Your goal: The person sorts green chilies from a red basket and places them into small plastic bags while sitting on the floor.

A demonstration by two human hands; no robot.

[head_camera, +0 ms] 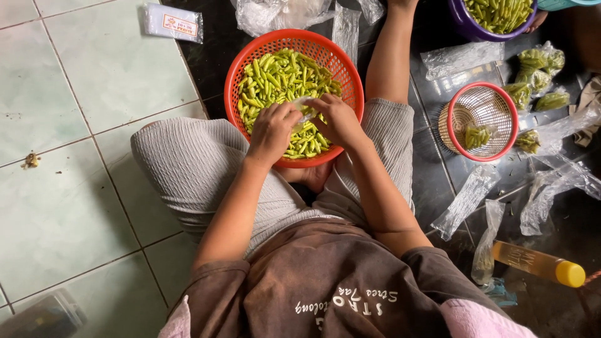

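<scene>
We are sitting on the floor, both hands working over the red basket [294,44] of green chillies [275,78] resting between our knees. Our left hand [272,128] and right hand [338,119] are meeting at the basket's six o'clock edge, fingers pinching together on a small clear bag [305,107] held right above the chillies. We're judging the bag's mouth could slip from so light a grip and spill chillies onto the dark tiles; the tilted basket could also slide off our lap.

At ten o'clock, a flat rectangular white packet with a red label [173,22] is lying on the pale tiles. At three o'clock, a smaller red-rimmed basket [481,120] is holding one filled bag, with more filled bags [537,78] beyond it and empty clear bags [466,200] scattered about. At four o'clock, a yellow-capped bottle [539,263] is lying on its side. A purple bowl [460,22] sits at one o'clock.
</scene>
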